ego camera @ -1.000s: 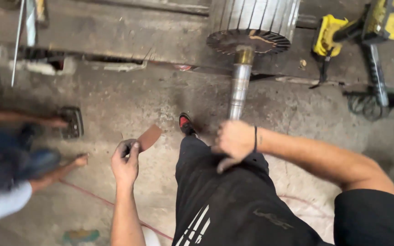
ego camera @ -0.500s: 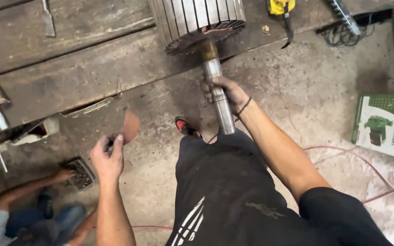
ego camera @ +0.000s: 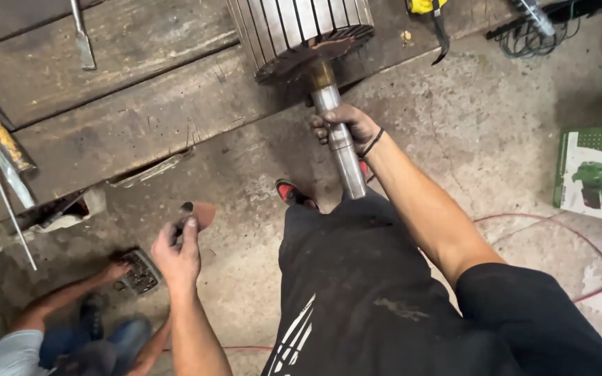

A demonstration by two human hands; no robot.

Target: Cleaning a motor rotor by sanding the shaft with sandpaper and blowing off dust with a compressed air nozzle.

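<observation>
Right hand was wrapped tight round the shaft, just below the rotor, which sat on the far wooden bench with the shaft sticking out toward the near side over the floor. Left hand was off to the left, well apart from the shaft, fingers pinched shut on a small brown sanding pad on a dark stub; couldn't tell exactly what the stub was. Shaft looked bright and mostly clean along the exposed length, brassy collar at the rotor end; rotor end face showed rust-brown. My read: shaft steadied, abrasive in hand but not on metal, so any cleaning pass at this spot wasn't under way; how much was already done, can't say. Another person crouched near left, one hand on a dark square part on the floor. Yellow tool and cable lay far right, green box on the floor at right, red cord running past it.
</observation>
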